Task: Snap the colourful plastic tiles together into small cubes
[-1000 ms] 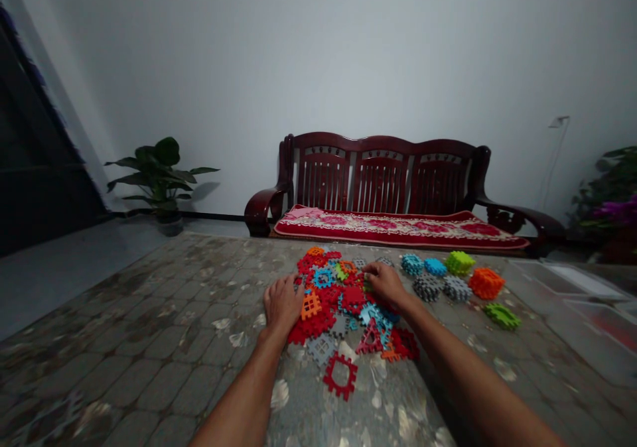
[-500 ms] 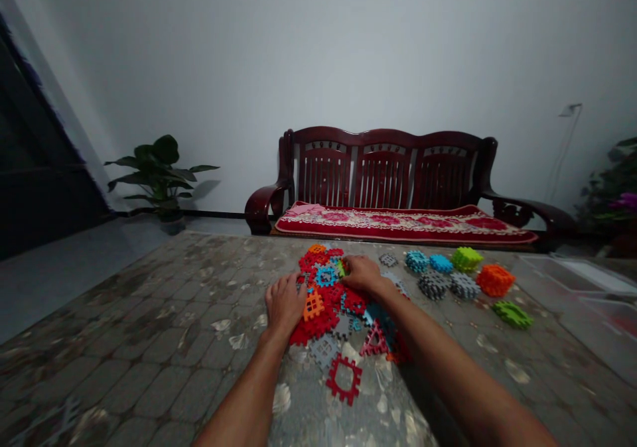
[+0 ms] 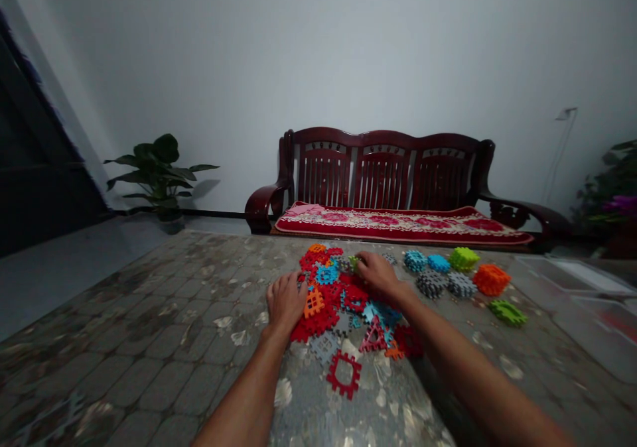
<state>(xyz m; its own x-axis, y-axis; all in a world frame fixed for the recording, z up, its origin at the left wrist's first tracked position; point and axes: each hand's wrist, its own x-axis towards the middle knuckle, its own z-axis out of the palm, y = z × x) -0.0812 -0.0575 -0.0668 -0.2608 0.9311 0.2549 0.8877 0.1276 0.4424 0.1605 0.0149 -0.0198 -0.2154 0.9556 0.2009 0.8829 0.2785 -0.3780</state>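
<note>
A heap of interlocking plastic tiles with toothed edges, mostly red (image 3: 318,324), lies in the middle of the table. My left hand (image 3: 286,300) rests flat against the heap's left side, fingers stretched out, beside an orange lattice tile (image 3: 313,302). At the far right of the heap, my right hand (image 3: 377,273) pinches a small green tile (image 3: 354,262), mostly hidden by the fingers. A blue tile (image 3: 327,274) lies between the two hands. Nearer me are a red triangular tile (image 3: 373,335), a grey tile (image 3: 324,347) and a red square frame tile (image 3: 344,373).
Right of the heap stand sorted stacks: teal (image 3: 415,260), blue (image 3: 438,263), lime (image 3: 463,258), dark grey (image 3: 430,284), light grey (image 3: 461,284) and orange (image 3: 492,279). A green tile group (image 3: 507,312) lies nearer. Clear plastic boxes (image 3: 592,314) sit at the right; a wooden bench (image 3: 383,168) stands behind.
My right hand went left to the green tile at the heap's far side, then drew back right with it. My left hand has stayed in nearly the same place.
</note>
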